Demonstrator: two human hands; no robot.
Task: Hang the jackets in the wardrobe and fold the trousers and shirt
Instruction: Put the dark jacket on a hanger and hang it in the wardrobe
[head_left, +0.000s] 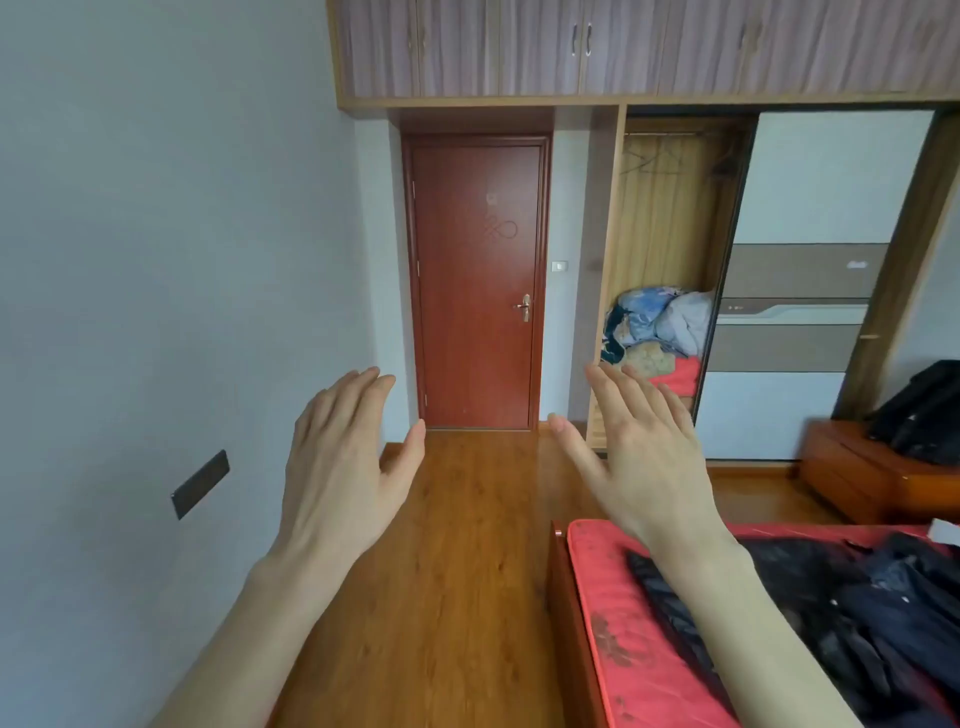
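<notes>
Grey walls (156, 208) closed the room on the left, with a red-brown door (475, 283) shut at the far end of a wooden floor (467, 519). To the door's right stood the wardrobe (670, 249), its sliding panel (810, 280) pushed aside so that one bay lay open; a rail with a few bare hangers (657, 156) ran across the top of that bay, and a heap of bundled bedding (657, 327) filled its bottom.

Both hands were raised in front of the person, backs to the camera and holding nothing. The left hand (343, 457) had straight fingers kept close together, thumb set apart. The right hand (644, 457) was likewise flat, fingers slightly fanned.

Dark jackets (841, 623) lay in a rumpled pile on the red mattress (623, 623) at the lower right, below the right forearm. One long dark piece ran from near the mattress's front end back toward the camera; how many garments made the pile could not be told. Another dark garment (924, 410) sat on a low wooden cabinet (857, 478) beside the wardrobe. The bed's corner stood between the person and the open bay.
</notes>
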